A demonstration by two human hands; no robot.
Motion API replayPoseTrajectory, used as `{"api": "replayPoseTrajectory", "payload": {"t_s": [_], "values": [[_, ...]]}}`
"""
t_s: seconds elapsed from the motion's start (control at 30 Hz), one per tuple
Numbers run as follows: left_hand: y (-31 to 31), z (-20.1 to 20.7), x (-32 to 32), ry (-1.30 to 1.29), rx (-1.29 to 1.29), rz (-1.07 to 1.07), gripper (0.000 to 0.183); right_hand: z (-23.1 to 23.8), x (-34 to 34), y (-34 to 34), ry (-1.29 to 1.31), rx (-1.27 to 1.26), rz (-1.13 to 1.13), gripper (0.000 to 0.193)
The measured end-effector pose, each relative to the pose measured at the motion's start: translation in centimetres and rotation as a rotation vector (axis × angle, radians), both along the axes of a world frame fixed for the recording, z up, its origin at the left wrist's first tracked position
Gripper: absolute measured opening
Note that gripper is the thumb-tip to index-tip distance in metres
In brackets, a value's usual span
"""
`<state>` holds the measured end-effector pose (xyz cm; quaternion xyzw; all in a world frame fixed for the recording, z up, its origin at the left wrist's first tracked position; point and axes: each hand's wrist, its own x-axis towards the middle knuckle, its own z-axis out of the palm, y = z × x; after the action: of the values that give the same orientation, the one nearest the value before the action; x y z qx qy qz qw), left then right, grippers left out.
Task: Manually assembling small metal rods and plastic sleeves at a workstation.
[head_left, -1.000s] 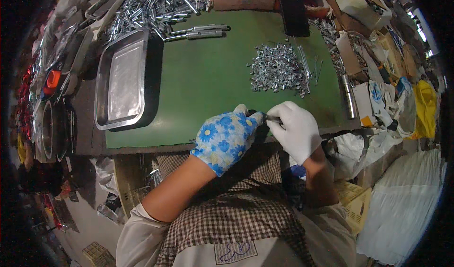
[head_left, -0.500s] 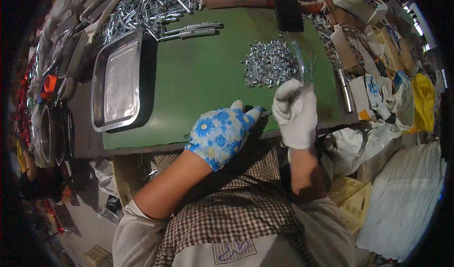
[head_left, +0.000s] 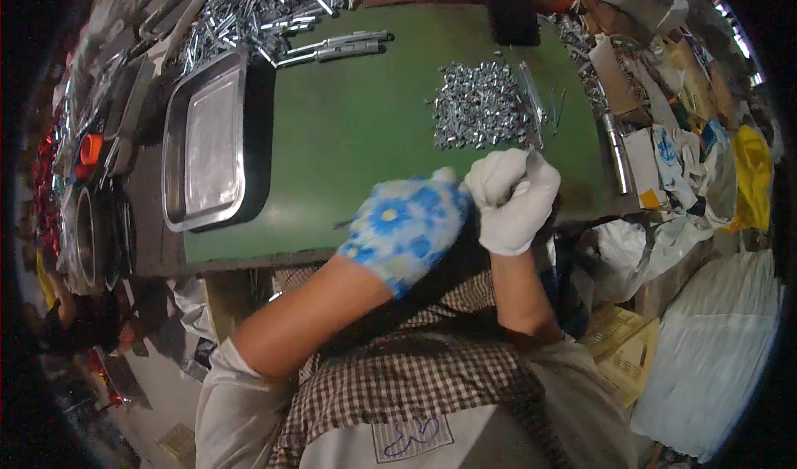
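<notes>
My left hand (head_left: 407, 224), in a white glove with blue flowers, is closed at the front edge of the green work mat (head_left: 349, 153). A thin dark metal rod (head_left: 344, 223) pokes out on its left side; the rest of it is hidden in the fist. Right beside it, my right hand (head_left: 513, 199) in a white glove is curled with thumb and fingers pressed together. What those fingers hold is hidden. A heap of small silvery metal parts (head_left: 477, 108) lies just beyond the right hand, with several thin pins (head_left: 534, 95) along its right side.
An empty steel tray (head_left: 207, 145) stands at the left. Two metal tube assemblies (head_left: 340, 47) lie near a pile of silvery tubes (head_left: 257, 17) at the back. A black block (head_left: 510, 8) stands at the back right, and a metal tube (head_left: 616, 153) lies at the right edge.
My right hand has come left and its fingers have curled in tighter. My left hand has moved right and slightly up, so the two hands now meet.
</notes>
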<state>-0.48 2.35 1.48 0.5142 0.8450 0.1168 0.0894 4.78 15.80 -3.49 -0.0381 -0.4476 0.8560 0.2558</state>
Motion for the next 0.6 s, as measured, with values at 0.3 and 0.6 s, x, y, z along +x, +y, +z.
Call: {"api": "replayPoseTrajectory", "payload": {"t_s": [0.3, 0.6], "values": [[-3.5, -1.1, 0.1, 0.058, 0.145, 0.111, 0.024, 0.0, -0.2, 2.4, 0.089, -0.331, 0.130, 0.052], [-23.4, 1.1, 4.6, 0.230, -0.166, 0.600, 0.035, -0.4, 0.9, 2.2, -0.127, -0.079, 0.097, 0.022]]}}
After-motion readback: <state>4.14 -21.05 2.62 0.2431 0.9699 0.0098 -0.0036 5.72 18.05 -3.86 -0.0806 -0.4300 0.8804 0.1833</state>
